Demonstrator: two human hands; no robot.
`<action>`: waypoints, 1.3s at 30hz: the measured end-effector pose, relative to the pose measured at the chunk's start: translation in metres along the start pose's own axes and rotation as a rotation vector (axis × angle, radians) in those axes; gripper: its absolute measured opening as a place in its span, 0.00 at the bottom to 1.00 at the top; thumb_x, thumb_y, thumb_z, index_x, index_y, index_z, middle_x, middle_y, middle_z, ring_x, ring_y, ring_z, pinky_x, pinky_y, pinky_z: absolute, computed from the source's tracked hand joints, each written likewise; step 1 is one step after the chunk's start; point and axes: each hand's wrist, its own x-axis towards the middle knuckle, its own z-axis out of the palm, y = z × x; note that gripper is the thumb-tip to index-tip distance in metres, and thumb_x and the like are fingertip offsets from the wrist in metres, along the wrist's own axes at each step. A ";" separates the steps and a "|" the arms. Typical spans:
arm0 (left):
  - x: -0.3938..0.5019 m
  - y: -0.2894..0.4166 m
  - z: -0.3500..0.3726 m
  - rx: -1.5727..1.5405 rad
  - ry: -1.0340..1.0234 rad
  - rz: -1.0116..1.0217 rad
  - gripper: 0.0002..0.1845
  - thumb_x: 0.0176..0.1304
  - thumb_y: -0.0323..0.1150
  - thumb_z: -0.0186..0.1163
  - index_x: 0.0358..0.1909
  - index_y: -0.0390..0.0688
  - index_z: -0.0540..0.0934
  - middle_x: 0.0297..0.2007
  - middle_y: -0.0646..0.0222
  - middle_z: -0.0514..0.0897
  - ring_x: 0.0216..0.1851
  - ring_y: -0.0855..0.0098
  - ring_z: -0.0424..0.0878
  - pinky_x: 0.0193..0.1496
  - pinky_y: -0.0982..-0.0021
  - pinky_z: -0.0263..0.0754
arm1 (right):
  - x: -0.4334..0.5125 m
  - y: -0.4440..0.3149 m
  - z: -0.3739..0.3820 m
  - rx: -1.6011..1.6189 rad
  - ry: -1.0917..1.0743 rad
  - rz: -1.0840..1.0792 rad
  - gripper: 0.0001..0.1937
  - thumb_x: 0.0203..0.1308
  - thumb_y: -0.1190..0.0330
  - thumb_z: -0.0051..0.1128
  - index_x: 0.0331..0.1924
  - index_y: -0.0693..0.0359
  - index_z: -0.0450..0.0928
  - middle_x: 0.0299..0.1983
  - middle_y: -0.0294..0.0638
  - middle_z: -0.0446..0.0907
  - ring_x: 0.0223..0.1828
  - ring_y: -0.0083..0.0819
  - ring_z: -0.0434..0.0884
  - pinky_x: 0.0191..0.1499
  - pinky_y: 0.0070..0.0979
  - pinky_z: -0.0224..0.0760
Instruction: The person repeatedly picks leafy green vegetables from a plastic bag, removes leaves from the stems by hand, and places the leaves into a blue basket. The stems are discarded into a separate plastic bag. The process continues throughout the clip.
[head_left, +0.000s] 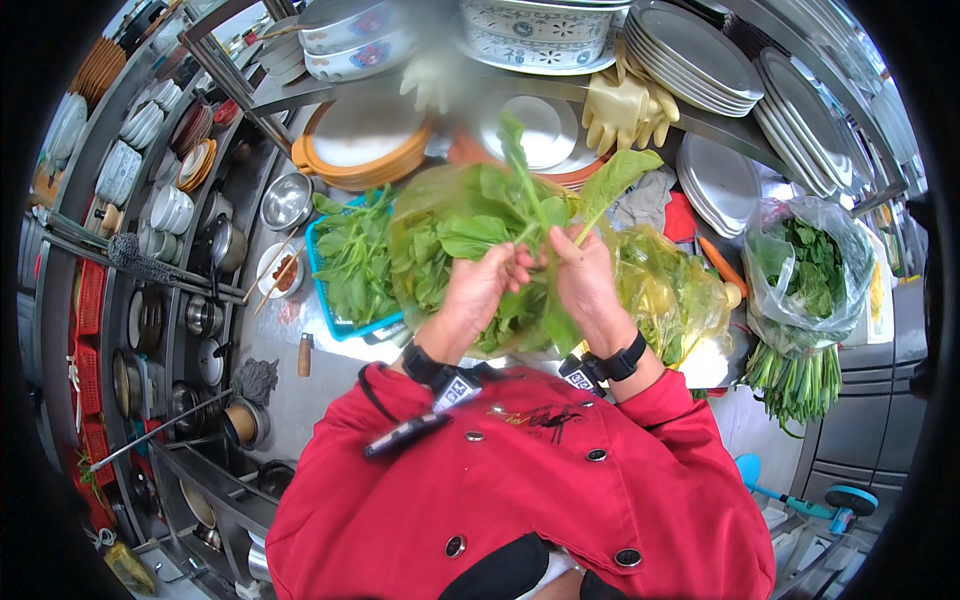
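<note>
Both hands are raised over a yellowish plastic bag (409, 225) packed with leafy greens (424, 262). Between the thumb and fingers of my right hand (581, 274) is the stem of a leafy green (619, 180), its broad leaf pointing up and right. My left hand (484, 285) pinches greens (476, 236) close beside it, fingertips almost meeting the right hand. Leaves partly hide where the stems pass between the hands. Left of the bag, a blue plastic basket (321, 289) holds more greens (356, 270) with stems. To the right lies another yellow plastic bag (694, 300) of greens.
A clear bag (772, 315) of dark greens and a carrot (721, 266) lie to the right. A steel bowl (287, 201) and a white bowl (268, 281) with chopsticks stand left. Overhead, a steel shelf (555, 88) carries dishes, stacked plates (697, 45) and rubber gloves (622, 109).
</note>
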 end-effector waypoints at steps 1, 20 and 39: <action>0.000 -0.001 0.000 0.030 -0.015 -0.063 0.11 0.69 0.31 0.50 0.44 0.34 0.75 0.34 0.61 0.83 0.28 0.74 0.78 0.29 0.77 0.68 | 0.000 0.003 -0.001 0.038 -0.006 0.020 0.10 0.62 0.72 0.61 0.34 0.59 0.67 0.30 0.40 0.75 0.28 0.29 0.75 0.34 0.25 0.70; -0.017 0.063 -0.002 1.230 0.497 1.088 0.33 0.51 0.33 0.70 0.61 0.45 0.72 0.61 0.61 0.70 0.60 0.63 0.68 0.56 0.60 0.67 | -0.001 -0.002 -0.014 -0.371 0.094 -0.239 0.10 0.57 0.76 0.65 0.34 0.62 0.71 0.32 0.36 0.79 0.29 0.20 0.75 0.33 0.19 0.69; 0.027 0.001 0.018 1.447 0.236 1.256 0.06 0.48 0.30 0.60 0.28 0.38 0.80 0.26 0.64 0.76 0.32 0.60 0.74 0.42 0.61 0.67 | 0.004 0.029 0.001 -0.558 0.339 -0.255 0.10 0.59 0.75 0.64 0.29 0.60 0.70 0.26 0.27 0.71 0.26 0.15 0.65 0.28 0.17 0.61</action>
